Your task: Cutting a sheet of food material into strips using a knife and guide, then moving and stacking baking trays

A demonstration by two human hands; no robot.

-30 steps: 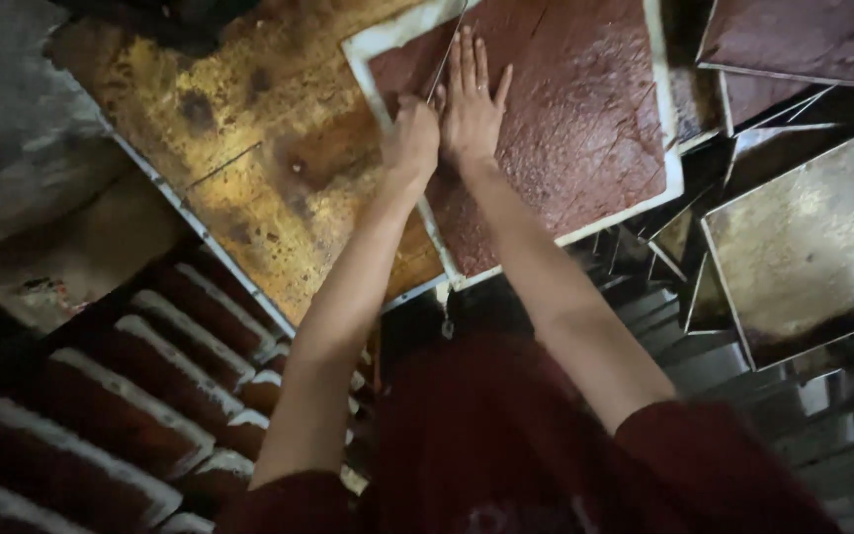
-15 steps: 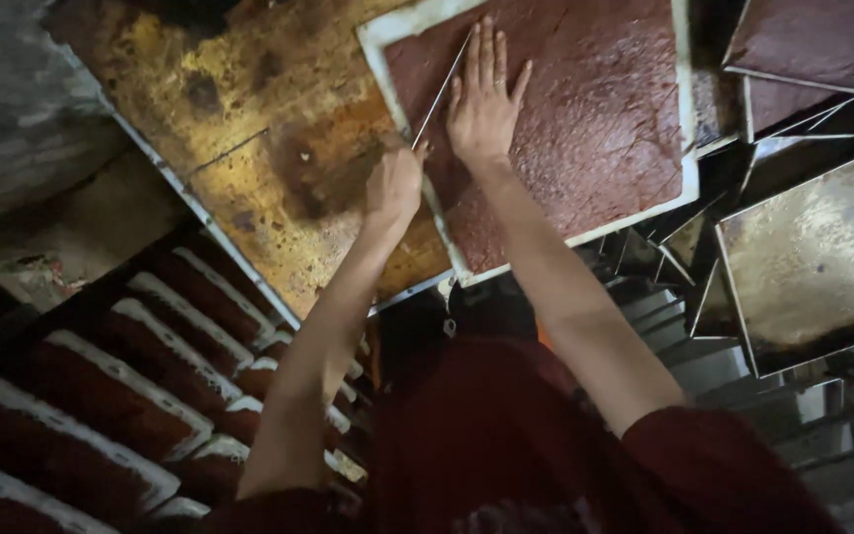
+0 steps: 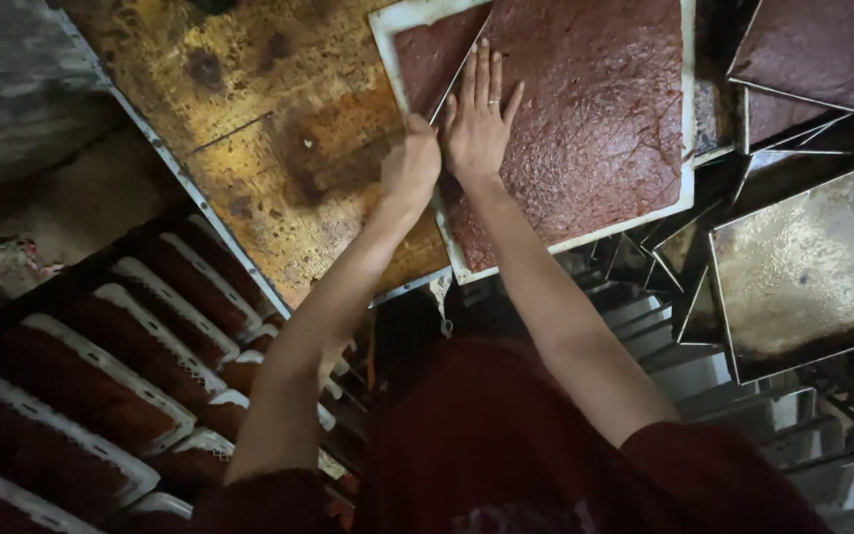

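Note:
A white square tray point(image 3: 686, 119) lies at the top centre, covered by a flat reddish-brown slab point(image 3: 595, 109). My right hand point(image 3: 478, 124) presses flat on the slab, fingers spread, with a ring on one finger. My left hand point(image 3: 409, 163) is closed on a thin metal blade point(image 3: 453, 79) that runs along a cut line in the slab near the tray's left edge. The left strip of the slab point(image 3: 425, 54) lies beyond the blade.
A stained yellow-brown metal sheet point(image 3: 249, 109) lies under and left of the tray. Stacked white trays of red slabs point(image 3: 101, 376) stand at lower left. More trays point(image 3: 803, 267) and another slab point(image 3: 822, 49) lie to the right, above metal racks point(image 3: 743, 396).
My left hand has drawn the blade down along the slab toward me, then up a little again; the right hand stays pressed flat. The camera view shifted slightly.

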